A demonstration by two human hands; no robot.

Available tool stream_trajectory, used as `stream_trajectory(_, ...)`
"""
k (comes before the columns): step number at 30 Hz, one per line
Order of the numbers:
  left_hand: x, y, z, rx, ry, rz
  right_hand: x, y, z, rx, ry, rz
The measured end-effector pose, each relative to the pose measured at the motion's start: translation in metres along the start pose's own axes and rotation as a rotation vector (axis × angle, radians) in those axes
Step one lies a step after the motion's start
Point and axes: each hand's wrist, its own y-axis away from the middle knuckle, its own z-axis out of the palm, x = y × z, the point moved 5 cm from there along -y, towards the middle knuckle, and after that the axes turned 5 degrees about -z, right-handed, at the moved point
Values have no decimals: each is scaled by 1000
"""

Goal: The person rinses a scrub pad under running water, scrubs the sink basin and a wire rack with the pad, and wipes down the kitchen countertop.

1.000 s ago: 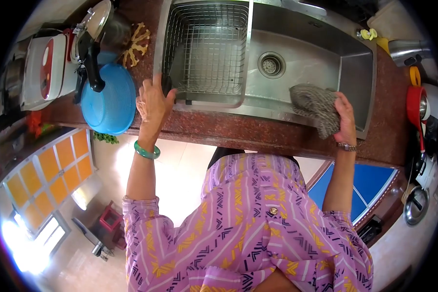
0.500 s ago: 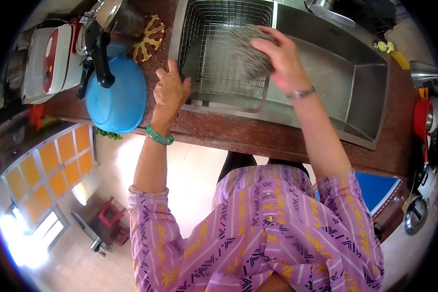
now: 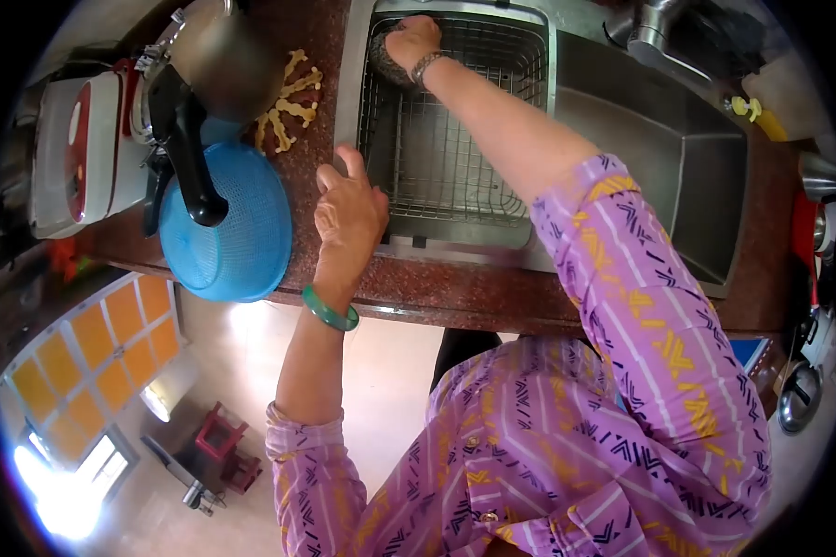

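Right hand (image 3: 415,42): clenched over a grey cloth (image 3: 393,65) — fingers bent down, back of the hand turned up.
Grey cloth: under the right hand and on its left side, bunched, partly hidden by the fingers.
Right-hand station: far left corner of the wire basket (image 3: 478,201), with most of the basket's mesh to the hand's right and nearer the body.
Right wrist: fitted with a bracelet (image 3: 424,68), just behind the hand.
Left hand (image 3: 348,209): released — fingers parted and loosely bent, thumb side toward the sink (image 3: 622,139). Whether the fingertips bear on the rim cannot be told.
Left wrist: fitted with a green bangle (image 3: 330,309).
Left-hand surroundings: blue colander (image 3: 228,241) near, on the left; tan branched piece (image 3: 290,110) beyond and to the left; speckled counter (image 3: 409,278) beneath and around.
Farther left of the left hand: metal pot (image 3: 223,65), its black handle (image 3: 188,153) in front of the colander.
Right of the right hand: tap (image 3: 648,37), well apart, behind the sink.
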Motion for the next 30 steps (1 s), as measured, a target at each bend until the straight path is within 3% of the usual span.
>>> stream_trajectory(1, 1, 0, 0, 15, -2, 6, 5, 2, 4, -4, 9, -1)
stream_trajectory(3, 1, 0, 3, 38, -58, 13, -3, 14, 14, -64, 183, -368)
stream_trajectory(6, 0, -3, 9, 112, -136, 20, -6, 26, -11, -668, 515, -423)
stream_trajectory(7, 2, -2, 8, 154, -161, 23, -6, 28, -27, -665, 604, -478)
stream_trajectory(8, 2, -3, 9, 152, -151, 21, -3, 37, -40, -670, 613, -479)
stream_trajectory(10, 3, 0, 6, 186, -180, 34, 5, 56, -70, -431, 758, -473)
stream_trajectory(12, 3, -2, 9, 171, -141, 43, 50, 76, -56, -789, 1032, -337)
stream_trajectory(14, 0, -6, 15, 166, -117, 13, 63, 112, -49, -809, 1016, -355)
stream_trajectory(16, 1, -2, 14, 126, -94, 15, 49, 144, -51, -1239, 1079, -355)
stream_trajectory(19, 2, -5, 11, 131, -82, 15, 36, 166, -75, -1403, 983, -194)
stream_trajectory(20, 1, -6, 14, 139, -91, 7, 29, 161, -86, -1401, 992, -197)
stream_trajectory(24, 1, -4, 13, 150, -118, -13, -25, 137, -151, -1235, 549, -357)
stream_trajectory(26, -3, -4, 14, 162, -56, -16, -32, 141, -209, -989, 258, -295)
stream_trajectory(28, -4, -3, 8, 114, 18, -37, -33, 155, -267, -982, 69, -155)
stream_trajectory(30, -6, 3, -4, 86, 70, -39, -8, 171, -332, -714, 14, -42)
